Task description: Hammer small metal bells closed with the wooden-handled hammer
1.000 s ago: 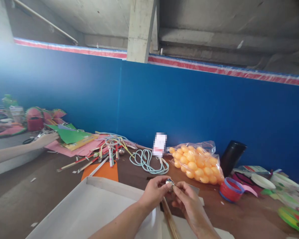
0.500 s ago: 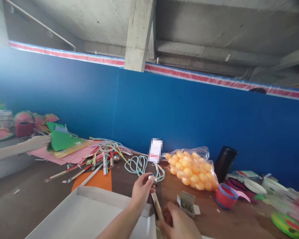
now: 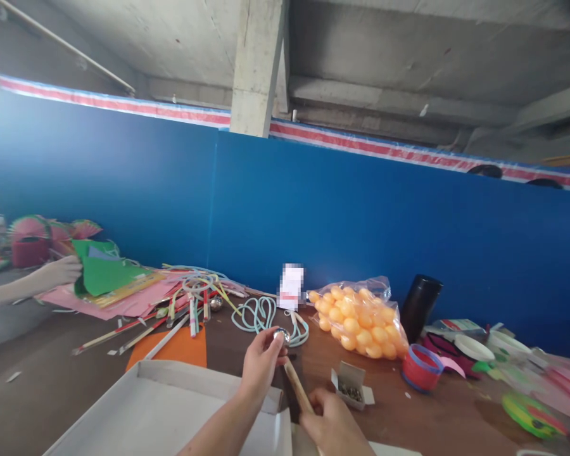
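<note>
My left hand [image 3: 261, 364] is closed in a pinch on a small shiny metal ball [image 3: 280, 335] at the top end of a wooden stick [image 3: 296, 385]. My right hand [image 3: 335, 424] is wrapped around the lower part of that stick, just above the white tray [image 3: 161, 405]. A small open cardboard box of tiny metal pieces [image 3: 351, 386] sits just right of my hands.
A bag of orange balls [image 3: 361, 316], a black cup [image 3: 420, 307], a red tape roll [image 3: 420, 367] and light blue cord [image 3: 256, 315] lie on the brown table. Sticks and coloured paper [image 3: 123, 285] are piled at left, where another person's hand [image 3: 59, 272] holds green paper.
My right hand let go of the metal ball and dropped down to grip the stick. The left hand kept its pinch on the ball. The other person's hand lifted green paper.
</note>
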Action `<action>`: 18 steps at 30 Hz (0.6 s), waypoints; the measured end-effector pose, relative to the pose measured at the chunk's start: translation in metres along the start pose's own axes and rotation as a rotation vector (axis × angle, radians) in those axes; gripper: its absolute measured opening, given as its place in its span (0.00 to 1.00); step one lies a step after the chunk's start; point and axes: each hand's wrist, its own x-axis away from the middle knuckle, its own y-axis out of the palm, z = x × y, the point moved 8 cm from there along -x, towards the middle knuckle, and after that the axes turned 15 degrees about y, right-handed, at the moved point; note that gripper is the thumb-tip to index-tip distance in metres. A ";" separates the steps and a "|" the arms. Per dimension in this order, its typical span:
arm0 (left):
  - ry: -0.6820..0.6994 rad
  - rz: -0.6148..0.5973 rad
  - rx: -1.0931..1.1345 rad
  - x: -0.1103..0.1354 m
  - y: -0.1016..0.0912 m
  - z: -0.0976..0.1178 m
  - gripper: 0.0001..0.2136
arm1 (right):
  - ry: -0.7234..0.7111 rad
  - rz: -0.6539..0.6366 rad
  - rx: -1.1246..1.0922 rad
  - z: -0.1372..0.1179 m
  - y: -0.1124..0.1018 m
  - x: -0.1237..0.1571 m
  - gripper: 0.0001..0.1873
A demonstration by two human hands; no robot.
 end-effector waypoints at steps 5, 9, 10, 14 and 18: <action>0.013 0.047 0.018 -0.008 -0.010 -0.004 0.20 | -0.066 0.065 -0.122 -0.009 -0.017 0.004 0.04; -0.017 0.058 0.110 -0.013 -0.012 -0.009 0.17 | -0.061 0.091 -0.392 -0.018 -0.028 0.013 0.05; -0.035 0.064 0.131 -0.014 -0.012 -0.010 0.17 | -0.071 0.082 -0.456 -0.021 -0.028 0.016 0.08; -0.075 0.080 0.179 -0.014 -0.012 -0.011 0.14 | -0.177 0.073 -0.601 -0.035 -0.031 0.029 0.19; -0.052 0.058 0.201 -0.014 -0.012 -0.011 0.14 | -0.203 0.023 -0.585 -0.040 -0.027 0.036 0.23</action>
